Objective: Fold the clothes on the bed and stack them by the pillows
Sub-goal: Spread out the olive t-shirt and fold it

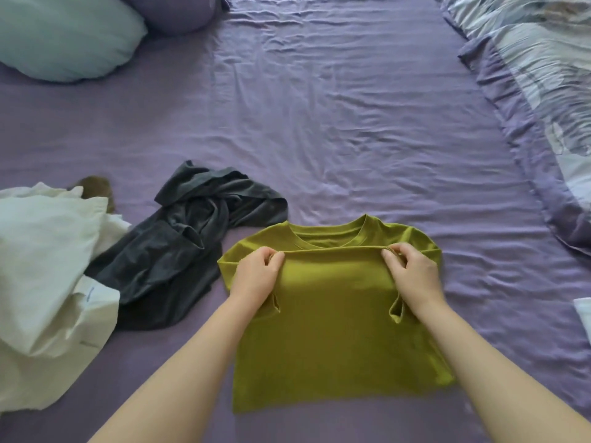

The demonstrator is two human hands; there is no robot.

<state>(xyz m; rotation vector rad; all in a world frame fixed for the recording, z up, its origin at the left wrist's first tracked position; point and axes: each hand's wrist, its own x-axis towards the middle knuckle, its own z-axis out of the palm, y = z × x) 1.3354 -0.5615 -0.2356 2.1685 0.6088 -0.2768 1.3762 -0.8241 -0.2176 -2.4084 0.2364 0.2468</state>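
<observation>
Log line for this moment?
step: folding green shirt | left hand: pinches folded edge | right hand: pinches folded edge | unfolded: grey garment, white garment

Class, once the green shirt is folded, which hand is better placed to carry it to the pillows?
Probably the left hand: the pillows lie on its side, up-left of the green shirt. The right hand would cross over.
</observation>
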